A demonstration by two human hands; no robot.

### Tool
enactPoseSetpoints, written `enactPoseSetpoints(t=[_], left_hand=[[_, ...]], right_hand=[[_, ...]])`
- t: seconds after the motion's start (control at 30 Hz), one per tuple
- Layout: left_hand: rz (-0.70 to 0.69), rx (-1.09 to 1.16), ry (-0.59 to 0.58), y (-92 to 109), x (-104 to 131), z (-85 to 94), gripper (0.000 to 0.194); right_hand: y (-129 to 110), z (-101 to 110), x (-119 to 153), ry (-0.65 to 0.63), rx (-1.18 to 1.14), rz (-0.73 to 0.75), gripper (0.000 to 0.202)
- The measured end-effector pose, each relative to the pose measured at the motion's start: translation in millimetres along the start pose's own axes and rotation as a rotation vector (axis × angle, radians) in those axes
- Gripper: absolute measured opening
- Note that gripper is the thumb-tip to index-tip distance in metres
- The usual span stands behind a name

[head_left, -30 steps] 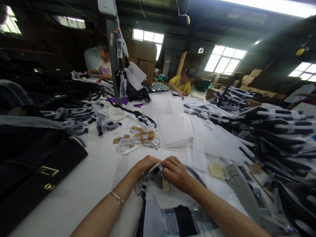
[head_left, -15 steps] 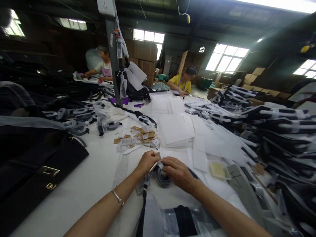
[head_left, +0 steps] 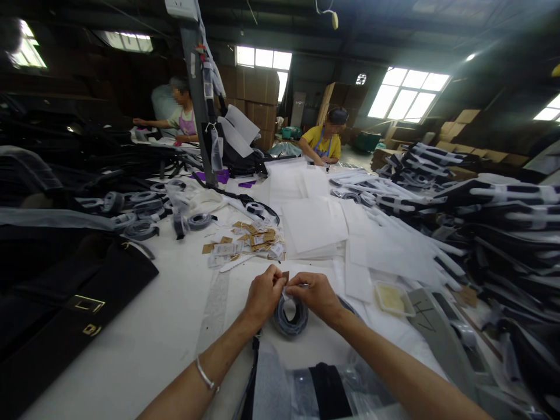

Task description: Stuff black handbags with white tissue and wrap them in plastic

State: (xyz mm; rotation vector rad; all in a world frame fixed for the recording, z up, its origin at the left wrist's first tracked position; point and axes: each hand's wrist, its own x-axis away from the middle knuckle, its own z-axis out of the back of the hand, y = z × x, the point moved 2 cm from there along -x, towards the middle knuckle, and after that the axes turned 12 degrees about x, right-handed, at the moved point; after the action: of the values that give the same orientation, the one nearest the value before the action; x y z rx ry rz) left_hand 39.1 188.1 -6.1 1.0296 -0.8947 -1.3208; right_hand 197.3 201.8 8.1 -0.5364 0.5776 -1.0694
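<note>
My left hand (head_left: 263, 294) pinches a small brown tag (head_left: 286, 276) from the left, its fingertips beside the tag's lower edge. Close against it on the right, my right hand (head_left: 318, 296) has thumb and fingers pressed together on a small white piece at the tag's lower end. Just below the fingertips, a coiled dark strap (head_left: 291, 326) in clear wrap rests on the white table (head_left: 170, 297). A plastic-wrapped black item (head_left: 326, 391) lies at the near edge, between my forearms.
Brown and white tags (head_left: 256, 238) lie beyond my hands, beside white sheets (head_left: 312, 224). A black bag (head_left: 65, 303) is on the left. A tray of yellow material (head_left: 389, 298) and stacked wrapped black items (head_left: 503, 233) are on the right. Two people work farther back.
Both hands have shifted and their fingers are now pinched closer together. More of the coiled strap shows below them. The person at back left has stretched an arm out to the left.
</note>
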Motion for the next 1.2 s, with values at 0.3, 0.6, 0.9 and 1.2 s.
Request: enactPoseSetpoints(t=[0.3, 0.6, 0.9, 1.2], left_hand=[[0.008, 0.085, 0.004, -7, -3, -2.4, 0.009], [-0.039, 0.14, -0.092, 7, 9, 2.2, 0.011], [0.018, 0.181, -0.22, 1, 10, -2.8, 0.013], [0.318, 0.36, -0.363, -25, 12, -11.1, 0.029]], right_hand=[[4, -5, -7, -0.148, -0.191, -0.224, 0.011], [18, -9, -12, -0.224, -0.449, -0.334, 0.032], [21, -3, -18, -0.448, -0.625, -0.414, 0.035], [23, -7, -16, -0.417, -0.625, -0.41, 0.028]])
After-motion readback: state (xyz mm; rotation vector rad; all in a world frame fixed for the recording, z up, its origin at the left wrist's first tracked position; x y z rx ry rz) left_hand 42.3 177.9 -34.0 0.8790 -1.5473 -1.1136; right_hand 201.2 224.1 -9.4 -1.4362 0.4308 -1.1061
